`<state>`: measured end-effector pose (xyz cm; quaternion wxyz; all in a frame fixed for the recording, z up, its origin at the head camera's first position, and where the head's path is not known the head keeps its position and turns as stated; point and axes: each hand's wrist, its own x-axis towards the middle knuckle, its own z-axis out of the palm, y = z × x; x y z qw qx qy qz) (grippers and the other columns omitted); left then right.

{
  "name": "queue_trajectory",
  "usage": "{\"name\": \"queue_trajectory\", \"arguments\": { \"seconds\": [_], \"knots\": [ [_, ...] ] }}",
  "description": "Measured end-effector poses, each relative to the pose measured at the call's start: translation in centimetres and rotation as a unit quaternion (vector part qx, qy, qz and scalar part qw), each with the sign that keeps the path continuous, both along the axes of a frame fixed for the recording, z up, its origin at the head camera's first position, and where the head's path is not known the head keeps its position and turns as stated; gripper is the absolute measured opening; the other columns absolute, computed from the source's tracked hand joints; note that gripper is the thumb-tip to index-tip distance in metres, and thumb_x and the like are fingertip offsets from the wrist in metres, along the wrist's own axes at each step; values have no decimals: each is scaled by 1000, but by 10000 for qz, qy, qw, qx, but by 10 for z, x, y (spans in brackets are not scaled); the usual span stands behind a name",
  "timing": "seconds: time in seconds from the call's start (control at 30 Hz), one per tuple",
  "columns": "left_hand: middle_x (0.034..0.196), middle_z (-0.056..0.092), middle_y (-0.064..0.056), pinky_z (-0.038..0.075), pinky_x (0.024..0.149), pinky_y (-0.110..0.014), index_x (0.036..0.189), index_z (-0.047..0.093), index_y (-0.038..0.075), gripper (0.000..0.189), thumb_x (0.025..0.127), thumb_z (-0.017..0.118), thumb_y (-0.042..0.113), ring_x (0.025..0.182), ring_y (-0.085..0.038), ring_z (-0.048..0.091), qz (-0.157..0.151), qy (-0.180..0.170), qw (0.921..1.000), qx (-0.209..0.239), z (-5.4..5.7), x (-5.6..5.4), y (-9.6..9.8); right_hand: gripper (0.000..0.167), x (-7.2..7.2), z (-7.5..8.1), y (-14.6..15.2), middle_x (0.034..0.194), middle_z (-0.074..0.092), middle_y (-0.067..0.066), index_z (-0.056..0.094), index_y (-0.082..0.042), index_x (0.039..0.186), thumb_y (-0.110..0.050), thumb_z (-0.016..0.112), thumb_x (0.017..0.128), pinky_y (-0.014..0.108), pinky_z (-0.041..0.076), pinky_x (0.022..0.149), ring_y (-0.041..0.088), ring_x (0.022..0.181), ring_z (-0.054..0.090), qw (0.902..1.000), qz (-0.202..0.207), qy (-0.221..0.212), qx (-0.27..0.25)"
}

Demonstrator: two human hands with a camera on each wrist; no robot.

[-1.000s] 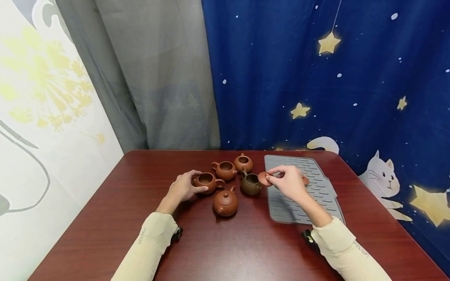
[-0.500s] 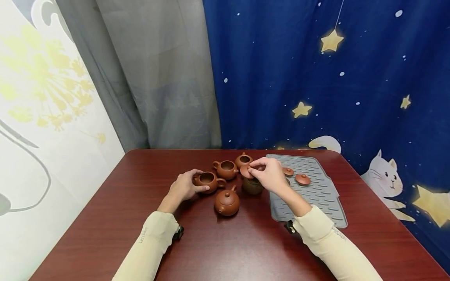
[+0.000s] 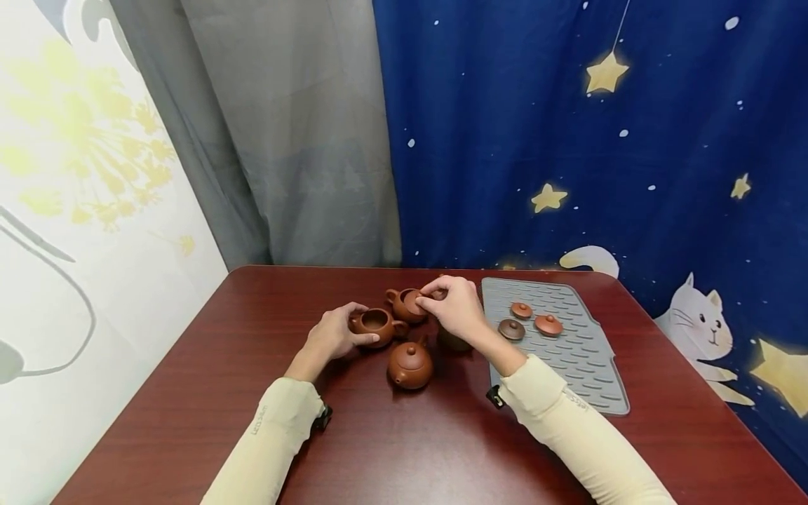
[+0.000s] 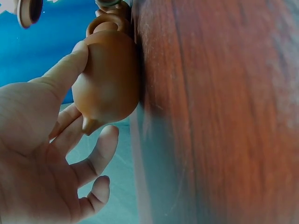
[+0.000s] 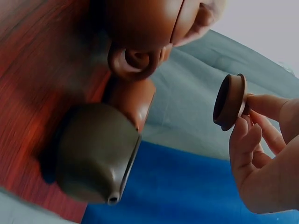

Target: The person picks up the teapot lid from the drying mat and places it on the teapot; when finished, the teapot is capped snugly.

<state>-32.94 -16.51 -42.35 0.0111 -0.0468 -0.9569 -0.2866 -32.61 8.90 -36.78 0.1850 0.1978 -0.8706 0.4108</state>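
Note:
My left hand (image 3: pixel 333 333) holds a lidless reddish-brown teapot (image 4: pixel 107 74) that stands on the table. The thumb lies along one side near the handle, with fingers on the far side by the spout. My right hand (image 3: pixel 459 308) pinches a brown teapot lid (image 5: pixel 229 100) by its knob. In the head view the lid overlaps the mouth of another lidless reddish-brown teapot (image 3: pixel 399 310) behind. A dark olive-brown teapot (image 5: pixel 96 154) stands below the right hand, partly hidden by it in the head view. Nearer the front is a teapot with its lid on (image 3: pixel 410 368).
On the right lies a grey ridged mat (image 3: pixel 581 365). It bears two reddish lids, one small (image 3: pixel 521 310) and one larger (image 3: pixel 549 325), plus a dark lid (image 3: pixel 511 330). Another teapot at the back is mostly hidden behind the right hand. Curtains hang beyond the table (image 3: pixel 284 456).
My right hand has carried the lid leftward from the mat's edge, past the dark teapot, to the back reddish-brown one. The lids on the mat have come into view. My left hand keeps its hold.

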Motion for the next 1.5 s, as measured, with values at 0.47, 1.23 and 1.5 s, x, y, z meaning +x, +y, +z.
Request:
{"name": "queue_trajectory", "arguments": {
  "seconds": [0.47,1.23,1.5],
  "knots": [
    [119,66,-5,47,91,-51,132,59,25,66,76,83,50,109,-27,61,30,-121,9999,35,-2,-4,2,8,-12,-4,-37,91,73,-4,79,-15,87,-18,83,81,30,52,72,8,77,66,9976,332,-113,594],
    [129,62,-13,48,92,-53,136,56,18,72,77,83,49,115,-32,59,-123,-20,9999,104,-2,-5,-2,7,-27,-17,-67,80,71,-10,79,-19,87,-23,83,81,24,48,61,6,69,61,9927,468,-534,970],
    [127,62,-13,48,90,-54,135,57,18,72,76,83,51,115,-33,58,-164,-74,9998,107,-3,-6,-3,6,-32,-27,-74,84,73,-12,80,-24,85,-26,83,81,27,48,68,12,82,62,9889,278,-658,1306]
  ]
}}
